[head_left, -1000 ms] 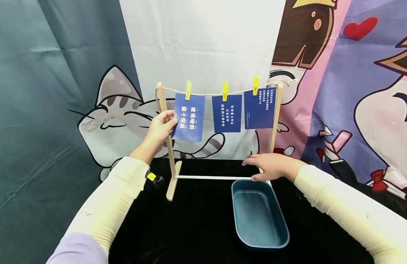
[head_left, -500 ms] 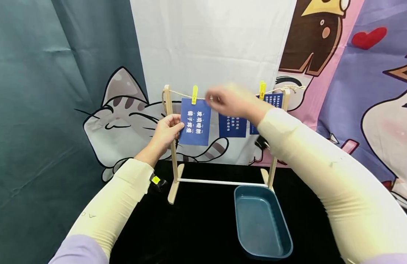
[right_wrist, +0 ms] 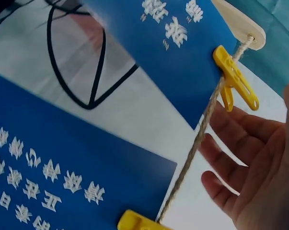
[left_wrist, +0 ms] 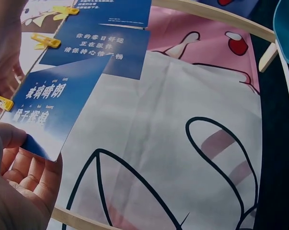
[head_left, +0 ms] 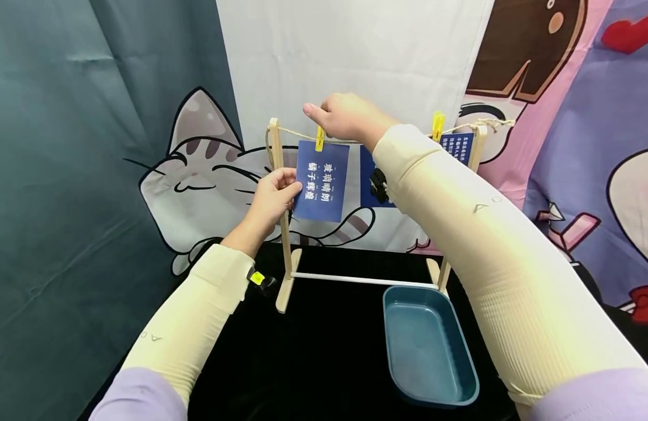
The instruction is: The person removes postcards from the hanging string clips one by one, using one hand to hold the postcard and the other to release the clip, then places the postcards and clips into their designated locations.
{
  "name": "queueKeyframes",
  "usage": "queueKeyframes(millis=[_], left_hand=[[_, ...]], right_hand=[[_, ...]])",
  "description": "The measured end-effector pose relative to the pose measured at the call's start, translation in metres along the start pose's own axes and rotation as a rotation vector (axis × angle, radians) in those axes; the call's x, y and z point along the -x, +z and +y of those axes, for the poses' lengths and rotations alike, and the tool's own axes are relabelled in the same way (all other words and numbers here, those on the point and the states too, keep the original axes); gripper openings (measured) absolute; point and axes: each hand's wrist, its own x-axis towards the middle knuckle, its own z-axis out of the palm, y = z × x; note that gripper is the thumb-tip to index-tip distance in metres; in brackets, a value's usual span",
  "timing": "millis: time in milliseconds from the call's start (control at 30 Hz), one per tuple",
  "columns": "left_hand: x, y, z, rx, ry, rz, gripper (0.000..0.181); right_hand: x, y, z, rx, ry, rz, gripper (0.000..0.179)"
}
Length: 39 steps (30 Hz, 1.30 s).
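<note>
On the near right of the black surface (head_left: 297,362) sits a teal tray (head_left: 430,345), just in front of the white rod (head_left: 366,281) that runs low between the wooden posts (head_left: 279,193) of a rack. Farther back, at the left post, the left hand (head_left: 271,202) pinches the left edge of the left card (head_left: 322,181) between thumb and fingers. That card hangs at the left end of the rope (right_wrist: 197,139), a yellow clip (right_wrist: 236,79) at its top edge. The right hand (head_left: 350,117) is beside this clip, thumb apart and fingers loosely spread; whether they touch it I cannot tell. To the right along the rope hang a middle card (left_wrist: 110,48) and a right card (head_left: 463,145). A printed backdrop (head_left: 345,47) stands at the far side.
</note>
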Motion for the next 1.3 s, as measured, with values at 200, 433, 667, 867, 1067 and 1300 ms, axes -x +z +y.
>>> queueKeyframes(millis=[200, 433, 667, 867, 1067, 1300], left_hand=[[-0.002, 0.001, 0.001, -0.022, -0.012, 0.009, 0.024], [-0.003, 0.002, -0.001, -0.037, -0.023, 0.007, 0.023], [-0.002, 0.004, -0.001, -0.030, -0.034, 0.005, 0.022], [-0.001, 0.001, -0.001, -0.030, -0.036, -0.009, 0.024], [0.000, 0.000, 0.002, -0.021, -0.049, -0.021, 0.024], [0.002, 0.002, 0.003, -0.015, -0.078, -0.038, 0.024]], right_hand=[[-0.004, 0.004, 0.001, -0.027, 0.049, -0.038, 0.059], [-0.005, 0.012, 0.007, -0.095, 0.056, 0.046, 0.047], [-0.002, 0.018, 0.009, -0.096, 0.019, 0.157, 0.039], [0.003, 0.018, 0.011, -0.061, -0.055, 0.330, 0.037], [0.006, 0.018, 0.014, -0.024, -0.121, 0.493, 0.038], [0.011, 0.020, 0.013, -0.060, -0.149, 0.582, 0.039]])
